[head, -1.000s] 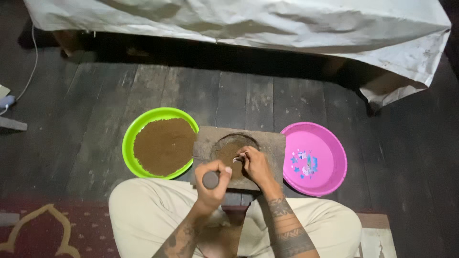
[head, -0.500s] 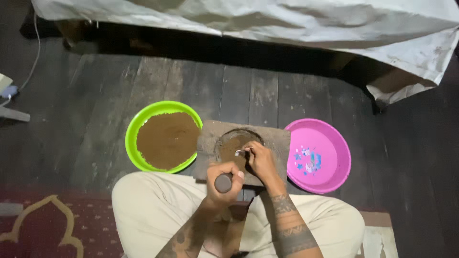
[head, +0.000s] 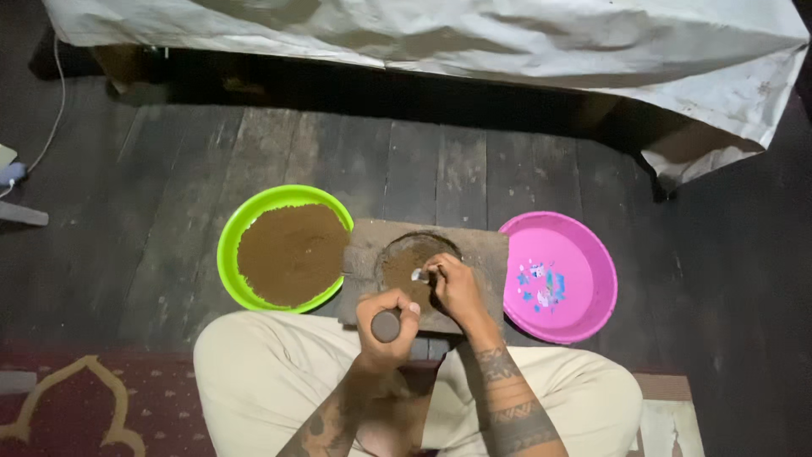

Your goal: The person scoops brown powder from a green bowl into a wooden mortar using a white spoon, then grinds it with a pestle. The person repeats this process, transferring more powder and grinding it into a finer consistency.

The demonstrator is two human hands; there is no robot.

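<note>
Two hands busy | left hand (head: 385,317) gripping dark pestle (head: 386,326) at 6 o'clock of stone slab (head: 482,254) | right hand (head: 452,288) pinching small pale piece (head: 417,274) over powder hollow (head: 406,258) | green bowl (head: 233,245) at 9, pink bowl (head: 592,254) at 3 | risk: a loose pinch could drop the piece into the powder.

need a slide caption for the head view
Seated person's left hand grips a dark pestle; right hand works brown powder in a stone mortar.
</note>
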